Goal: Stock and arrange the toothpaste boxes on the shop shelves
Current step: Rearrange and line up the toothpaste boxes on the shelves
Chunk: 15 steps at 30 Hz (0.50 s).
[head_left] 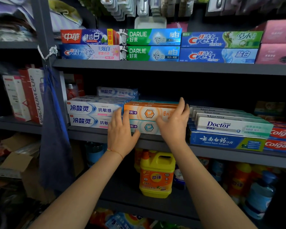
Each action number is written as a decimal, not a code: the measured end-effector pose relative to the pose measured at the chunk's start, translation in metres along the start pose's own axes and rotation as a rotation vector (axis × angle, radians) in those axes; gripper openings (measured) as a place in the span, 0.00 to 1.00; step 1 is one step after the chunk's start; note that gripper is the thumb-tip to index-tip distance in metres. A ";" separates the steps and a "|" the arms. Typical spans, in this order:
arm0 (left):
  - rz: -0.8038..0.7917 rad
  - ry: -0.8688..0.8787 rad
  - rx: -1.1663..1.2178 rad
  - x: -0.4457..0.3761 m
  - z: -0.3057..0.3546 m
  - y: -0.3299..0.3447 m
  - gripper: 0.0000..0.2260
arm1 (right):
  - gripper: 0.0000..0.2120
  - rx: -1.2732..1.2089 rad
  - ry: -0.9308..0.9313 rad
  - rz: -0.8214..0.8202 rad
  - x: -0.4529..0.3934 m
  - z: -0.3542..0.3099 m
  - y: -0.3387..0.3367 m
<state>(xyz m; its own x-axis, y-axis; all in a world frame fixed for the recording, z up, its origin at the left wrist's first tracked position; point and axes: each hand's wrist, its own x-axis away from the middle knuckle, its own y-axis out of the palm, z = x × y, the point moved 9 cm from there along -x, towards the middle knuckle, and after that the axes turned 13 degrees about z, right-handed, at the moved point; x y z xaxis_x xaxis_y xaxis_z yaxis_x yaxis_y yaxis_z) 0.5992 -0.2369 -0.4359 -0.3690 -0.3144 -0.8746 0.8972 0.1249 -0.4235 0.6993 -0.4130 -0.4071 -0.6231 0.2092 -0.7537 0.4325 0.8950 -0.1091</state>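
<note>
On the middle shelf (pixel 155 141) an orange toothpaste box (pixel 149 111) lies on top of a teal one (pixel 147 127). My left hand (pixel 120 131) presses flat against the left end of this pair, fingers straight up, thumb touching the teal box's front. At the right end of the pair my right hand (pixel 175 121) has its fingers reaching up past the orange box's top edge and its thumb on the front face. Both hands touch the boxes; neither lifts them.
White-blue boxes (pixel 91 109) are stacked to the left. Doctor boxes (pixel 229 125), a blue box (pixel 221 140) and red Colgate boxes (pixel 281 134) are on the right. The upper shelf (pixel 155 66) carries Darlie (pixel 149 44) and Crest boxes (pixel 220 47). A yellow detergent jug (pixel 157 176) stands below.
</note>
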 end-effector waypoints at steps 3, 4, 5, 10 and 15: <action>-0.014 0.154 -0.018 -0.026 0.018 -0.001 0.39 | 0.54 -0.094 0.176 -0.055 -0.015 0.011 0.002; -0.064 0.206 -0.041 -0.033 0.025 0.004 0.42 | 0.55 -0.112 0.220 -0.072 -0.017 0.015 0.002; -0.116 0.254 -0.071 -0.038 0.031 0.010 0.44 | 0.57 -0.114 0.249 -0.087 -0.016 0.019 0.002; -0.178 0.322 -0.116 -0.049 0.043 0.023 0.46 | 0.56 -0.079 0.311 -0.155 0.001 0.036 0.006; -0.094 0.343 -0.044 -0.048 0.043 0.018 0.41 | 0.43 -0.056 0.300 -0.185 0.010 0.040 0.009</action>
<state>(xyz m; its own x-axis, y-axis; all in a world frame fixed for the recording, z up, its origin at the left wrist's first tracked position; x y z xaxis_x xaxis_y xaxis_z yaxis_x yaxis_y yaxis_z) 0.6434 -0.2598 -0.3916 -0.5160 0.0071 -0.8566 0.8470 0.1535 -0.5089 0.7227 -0.4179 -0.4416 -0.8544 0.1406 -0.5002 0.2633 0.9471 -0.1835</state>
